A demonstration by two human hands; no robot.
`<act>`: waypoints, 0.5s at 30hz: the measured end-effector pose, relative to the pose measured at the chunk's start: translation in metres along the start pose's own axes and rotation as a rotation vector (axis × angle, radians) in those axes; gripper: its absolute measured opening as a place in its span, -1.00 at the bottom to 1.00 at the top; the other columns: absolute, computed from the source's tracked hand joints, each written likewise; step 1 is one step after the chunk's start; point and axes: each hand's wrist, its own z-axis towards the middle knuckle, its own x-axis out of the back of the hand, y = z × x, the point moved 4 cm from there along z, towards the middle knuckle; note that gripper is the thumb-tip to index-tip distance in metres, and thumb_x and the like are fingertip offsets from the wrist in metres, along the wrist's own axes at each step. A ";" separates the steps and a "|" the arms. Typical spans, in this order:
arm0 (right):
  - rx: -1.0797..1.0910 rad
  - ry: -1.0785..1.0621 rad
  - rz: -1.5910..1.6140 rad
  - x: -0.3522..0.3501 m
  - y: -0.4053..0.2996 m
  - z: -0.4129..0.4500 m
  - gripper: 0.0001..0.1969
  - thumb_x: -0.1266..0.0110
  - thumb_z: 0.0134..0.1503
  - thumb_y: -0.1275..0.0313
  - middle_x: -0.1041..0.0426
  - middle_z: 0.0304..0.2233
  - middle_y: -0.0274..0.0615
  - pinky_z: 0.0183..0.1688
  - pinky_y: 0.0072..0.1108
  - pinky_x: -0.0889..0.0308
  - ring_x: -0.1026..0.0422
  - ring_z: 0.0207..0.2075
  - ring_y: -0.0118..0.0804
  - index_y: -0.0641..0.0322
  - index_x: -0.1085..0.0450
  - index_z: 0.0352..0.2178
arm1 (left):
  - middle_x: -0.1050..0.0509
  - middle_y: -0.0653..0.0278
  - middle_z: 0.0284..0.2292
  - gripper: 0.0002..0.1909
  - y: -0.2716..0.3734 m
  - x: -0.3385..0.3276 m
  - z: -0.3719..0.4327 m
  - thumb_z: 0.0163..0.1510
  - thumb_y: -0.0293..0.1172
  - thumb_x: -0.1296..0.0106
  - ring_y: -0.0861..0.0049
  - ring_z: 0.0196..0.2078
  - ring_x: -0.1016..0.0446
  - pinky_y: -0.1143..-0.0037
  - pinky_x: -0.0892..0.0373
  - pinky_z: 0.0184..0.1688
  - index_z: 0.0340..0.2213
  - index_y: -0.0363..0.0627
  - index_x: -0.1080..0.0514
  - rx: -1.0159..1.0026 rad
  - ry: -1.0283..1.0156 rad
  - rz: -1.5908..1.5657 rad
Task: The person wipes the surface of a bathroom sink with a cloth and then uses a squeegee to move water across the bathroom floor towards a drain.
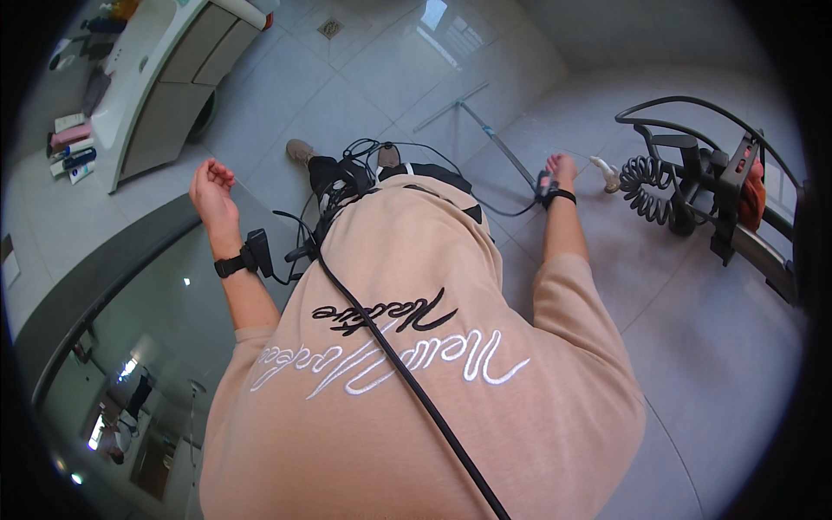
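Observation:
My left hand [215,192] is raised at the left with the palm turned up. Its fingers curl loosely and nothing lies in it. A glass panel with a dark frame [117,260] is just beyond that forearm. At the right, my right hand [563,168] has its fingers curled in; whether they grip anything cannot be made out. A floor squeegee [497,140] slants across the tiles, its long blade at the far end. The near end of its pole disappears behind the device [545,185] strapped to my right wrist.
A white washbasin counter [140,97] over grey cabinets [188,58] stands at upper left, with several tubes [75,146] beside it. Wall fittings with a coiled hose [647,188] jut out at right. Black cables [364,151] loop before my legs. A floor drain [330,27] lies ahead.

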 end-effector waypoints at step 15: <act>0.707 -0.209 -2.084 -0.005 0.038 -0.055 -0.75 0.28 0.08 0.32 -0.41 -0.42 -0.05 -0.31 -0.32 -0.32 -0.39 -0.34 -0.02 0.21 -0.33 -0.42 | -0.32 0.33 -0.63 -0.86 0.003 0.021 -0.006 0.03 -0.40 0.16 0.61 -0.60 -0.29 0.64 -0.19 -0.55 -0.46 -0.22 -0.29 -0.038 0.044 0.051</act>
